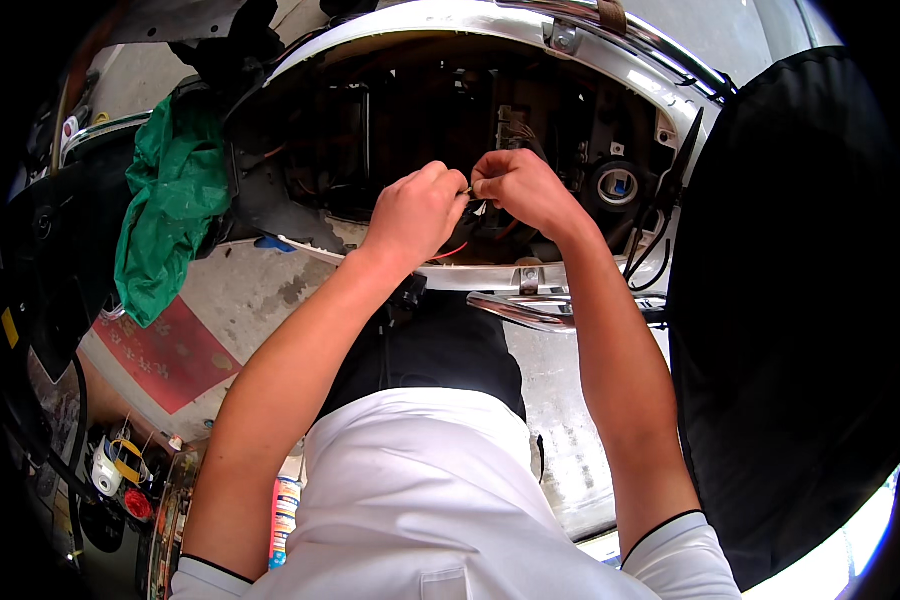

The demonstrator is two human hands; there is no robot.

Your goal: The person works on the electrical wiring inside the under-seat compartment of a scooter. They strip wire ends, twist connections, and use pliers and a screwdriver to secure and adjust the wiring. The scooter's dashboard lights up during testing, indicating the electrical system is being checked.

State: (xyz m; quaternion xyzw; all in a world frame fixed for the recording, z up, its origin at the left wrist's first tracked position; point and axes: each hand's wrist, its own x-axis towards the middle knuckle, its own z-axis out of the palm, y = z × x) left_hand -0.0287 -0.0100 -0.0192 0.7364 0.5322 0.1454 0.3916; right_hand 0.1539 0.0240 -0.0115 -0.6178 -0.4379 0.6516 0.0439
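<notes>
Over the open body of a white scooter (660,75), my two hands meet fingertip to fingertip. My left hand (417,212) is closed in a pinch on a thin wire (469,190), whose short length shows between the hands. From the other side my right hand (522,188) pinches the same wire. Just below the fingertips is a small white piece (481,209), too small to name. A red wire (450,252) sticks out under my left hand. Beyond my right hand a bundle of wires (518,132) runs into a connector in the dark cavity.
A round socket-like part (617,186) sits in the cavity's right end. Chrome rails (530,312) run along the near side. Green cloth (175,200) hangs at the left. A large black seat-like cover (790,300) fills the right. A red mat (170,355) lies on the floor.
</notes>
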